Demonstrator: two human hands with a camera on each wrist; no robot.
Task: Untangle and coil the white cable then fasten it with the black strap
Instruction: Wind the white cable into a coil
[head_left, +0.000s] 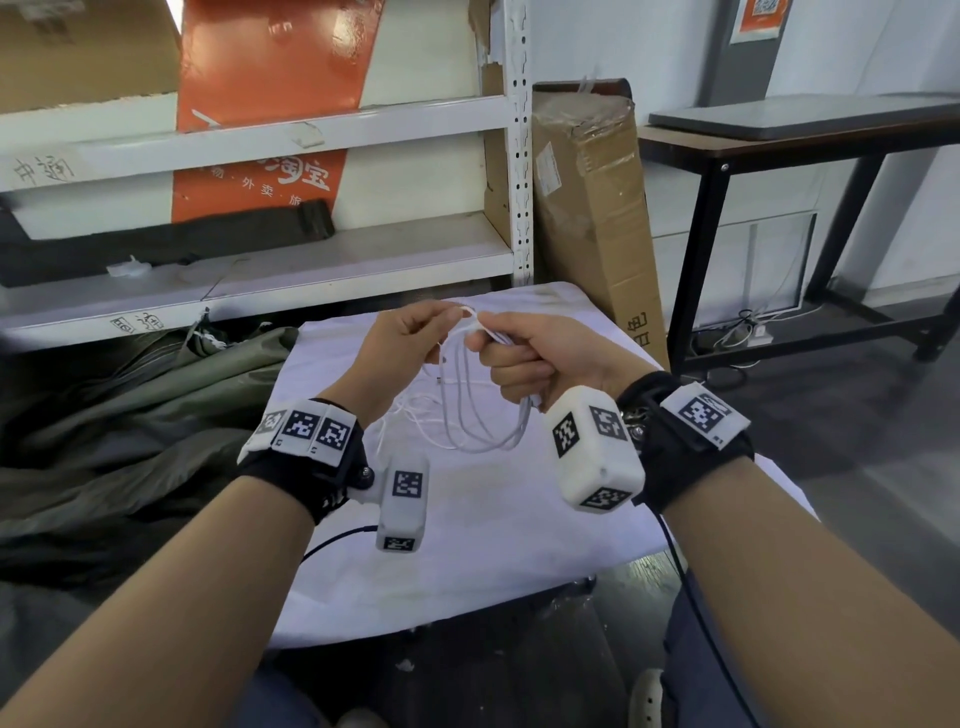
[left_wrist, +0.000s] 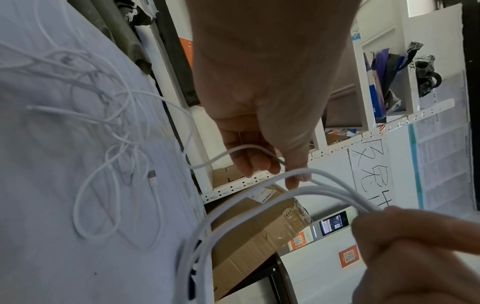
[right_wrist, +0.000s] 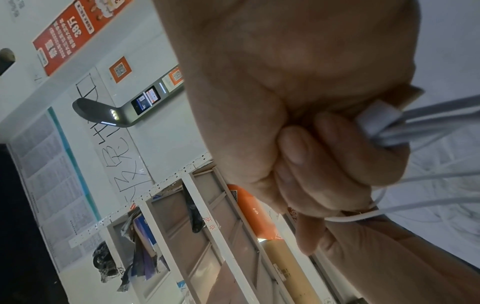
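Observation:
The white cable (head_left: 483, 415) hangs in loops above the white cloth-covered table (head_left: 519, 545). My right hand (head_left: 524, 358) grips the gathered loops in a fist; in the right wrist view the bundled strands (right_wrist: 415, 127) come out of that fist beside a white plug end (right_wrist: 376, 117). My left hand (head_left: 415, 332) pinches a strand of the cable (left_wrist: 293, 174) between thumb and fingertips, close against the right hand. More loose white cable and a connector (left_wrist: 152, 174) lie tangled on the cloth. No black strap shows in any view.
White metal shelving (head_left: 311, 260) stands behind the table, with an orange-and-white panel (head_left: 270, 104) on it. A tall cardboard box (head_left: 592, 218) leans at the right, and a dark-framed table (head_left: 779, 156) stands beyond it. Olive fabric (head_left: 130, 405) is heaped at the left.

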